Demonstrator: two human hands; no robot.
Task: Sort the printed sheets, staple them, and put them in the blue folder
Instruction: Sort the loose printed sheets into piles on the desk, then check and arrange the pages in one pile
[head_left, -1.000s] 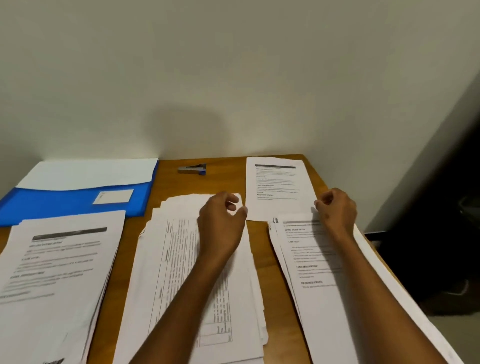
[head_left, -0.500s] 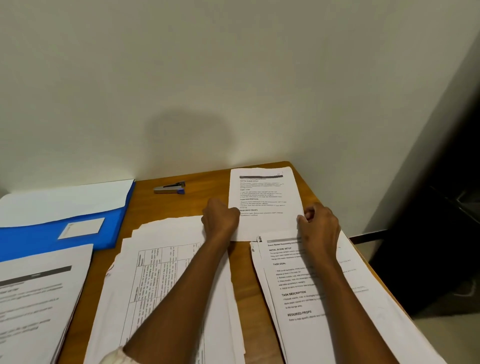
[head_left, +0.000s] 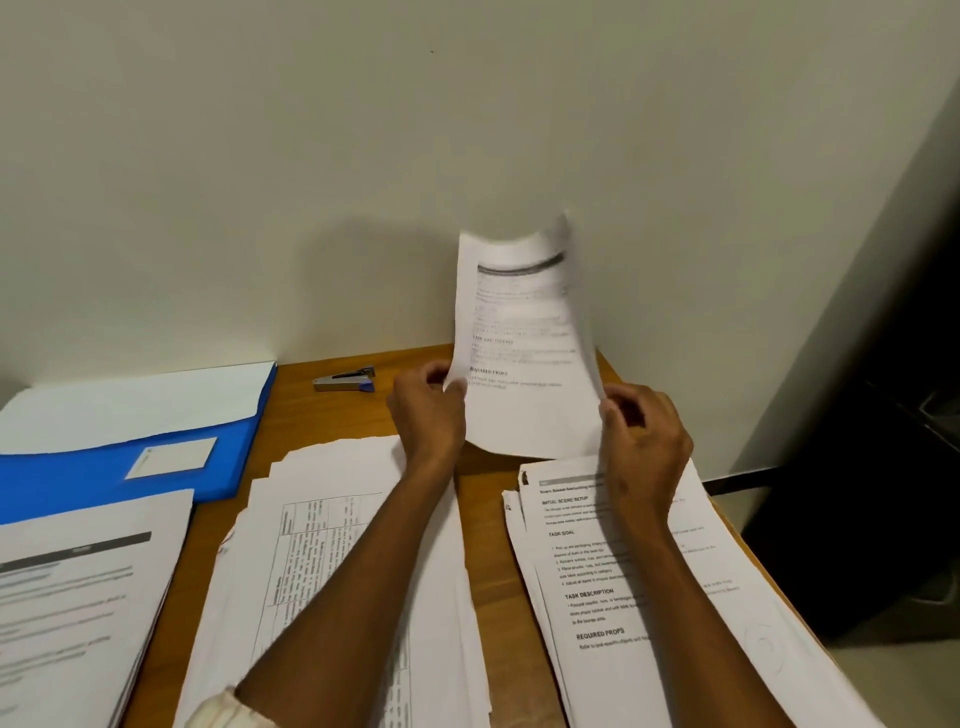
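A wooden table (head_left: 483, 525) with a warm orange-brown top filled the lower part of the head view, its far edge meeting a plain off-white wall (head_left: 363, 156) that rose toward 12 o'clock. A soft grey shadow (head_left: 374, 280) lay on the wall just above the table's far edge. Toward 3 o'clock, beyond the table's right edge, stood a dark, shadowed area (head_left: 883, 467), too dim to make out. At 5 o'clock a strip of pale floor (head_left: 904, 675) showed.
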